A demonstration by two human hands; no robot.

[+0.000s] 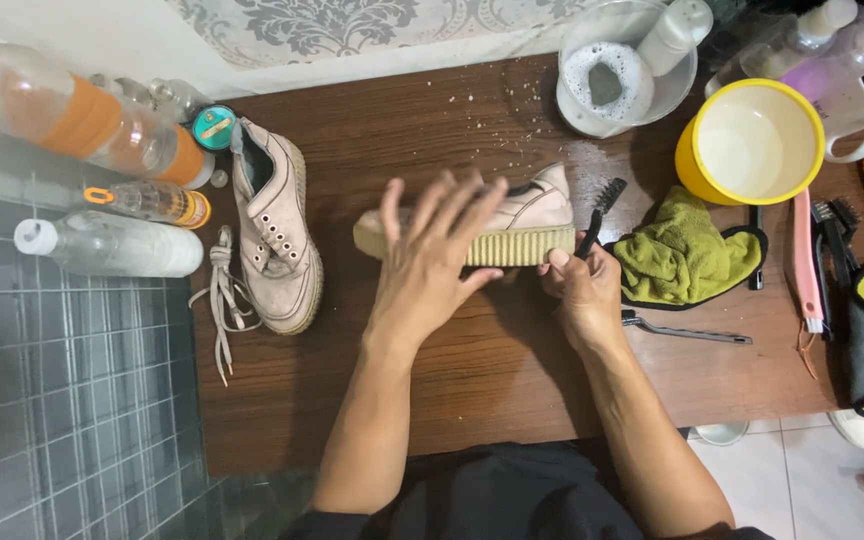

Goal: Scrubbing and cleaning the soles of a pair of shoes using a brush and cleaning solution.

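The right hand (580, 290) is closed around the handle of a small black brush (600, 212), whose bristled head points up and away against the heel end of a pale pink sneaker (530, 215). That sneaker lies on its side near the middle of the wooden table (472, 370), its ribbed cream sole facing the person. The left hand (430, 255) lies flat over the sneaker's front half with fingers spread wide, pressing it down rather than gripping. Between the sneaker and the near edge the wood is bare apart from the two forearms. Toward the left edge the second sneaker (274, 240) lies unlaced, with its loose laces (220, 300) just beside it, and plastic bottles (102, 130) lie beyond that edge on the grey tiles. Just right of the right hand a green cloth (687, 255) is bunched, with a metal tool (687, 330) in front of it. At the far edge stand a clear bowl of foamy water (607, 85) and a yellow bowl (752, 140). Along the right edge lie a pink-handled brush (807, 265), other brushes and another cloth, leaving little room there.
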